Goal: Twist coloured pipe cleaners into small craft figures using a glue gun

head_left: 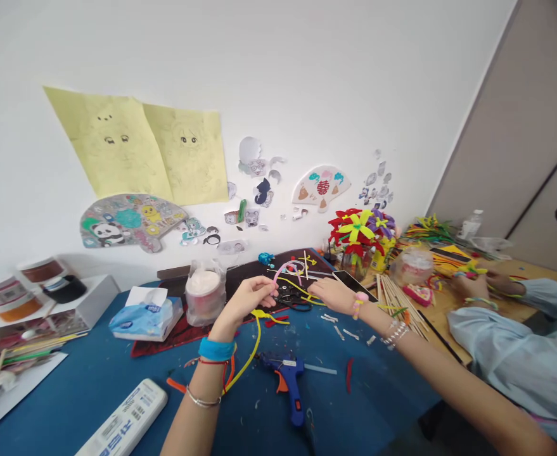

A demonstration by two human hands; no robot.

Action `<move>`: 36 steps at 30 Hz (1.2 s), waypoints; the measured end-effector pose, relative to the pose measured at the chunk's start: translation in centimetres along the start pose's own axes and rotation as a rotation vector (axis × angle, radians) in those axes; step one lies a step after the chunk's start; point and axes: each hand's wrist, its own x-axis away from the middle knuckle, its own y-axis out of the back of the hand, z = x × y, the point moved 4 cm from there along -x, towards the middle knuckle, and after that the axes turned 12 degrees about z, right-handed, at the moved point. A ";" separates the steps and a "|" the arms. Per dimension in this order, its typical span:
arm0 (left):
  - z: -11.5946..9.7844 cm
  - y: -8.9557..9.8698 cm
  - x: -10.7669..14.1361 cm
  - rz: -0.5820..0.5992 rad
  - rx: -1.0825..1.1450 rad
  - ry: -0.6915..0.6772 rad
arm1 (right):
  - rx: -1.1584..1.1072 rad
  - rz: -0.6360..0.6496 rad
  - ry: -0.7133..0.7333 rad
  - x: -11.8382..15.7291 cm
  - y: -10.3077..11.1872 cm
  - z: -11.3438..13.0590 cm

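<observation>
My left hand [253, 296] is closed in a pinch, its fingertips at one end of a curved pink pipe cleaner [288, 266]. My right hand [331, 295] reaches in from the right with its fingers drawn together over the dark mat; whatever is between them is hidden. A yellow pipe cleaner [301, 292] runs close by its fingertips. Black-handled scissors [297, 306] lie between the two hands. Under my left wrist, a longer yellow pipe cleaner [253, 354] trails across the blue table. Nearer to me lies a blue glue gun [285, 373] with a glue stick in its back.
Left of my hands stand a tissue pack [147, 316] and a bagged tub [204, 291]. A white box [126, 418] lies front left. Pipe-cleaner flowers [358, 228], a phone [348, 285] and wooden sticks [396, 301] are to the right, beside another person's hands [473, 288].
</observation>
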 end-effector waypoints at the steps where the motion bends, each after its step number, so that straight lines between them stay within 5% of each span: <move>1: -0.5 0.4 0.4 -0.012 -0.011 -0.013 | -0.011 -0.023 -0.002 0.1 0.3 0.3; 9: -3.5 2.1 3.2 -0.100 -0.307 -0.126 | -0.020 -0.202 -0.025 0.4 4.4 3.4; 14: -3.4 1.5 2.9 -0.073 -0.294 -0.105 | 0.016 -0.316 -0.147 0.6 7.4 1.6; 20: -3.2 1.6 2.8 -0.077 -0.278 -0.106 | -0.638 -0.864 -0.383 2.9 10.5 -4.5; 23: -3.3 1.5 2.7 -0.093 -0.206 -0.115 | -0.749 -1.050 -0.373 4.2 13.0 -4.4; 29: -2.8 0.2 1.9 -0.061 0.203 -0.125 | -0.412 -0.714 -0.099 3.3 18.2 4.2; 32: -2.8 -0.5 1.8 -0.008 0.289 -0.140 | -0.355 -0.547 0.054 1.7 18.1 7.6; 36: -3.0 -0.9 1.6 -0.013 0.213 -0.113 | -0.462 -0.552 0.082 -0.6 16.4 8.0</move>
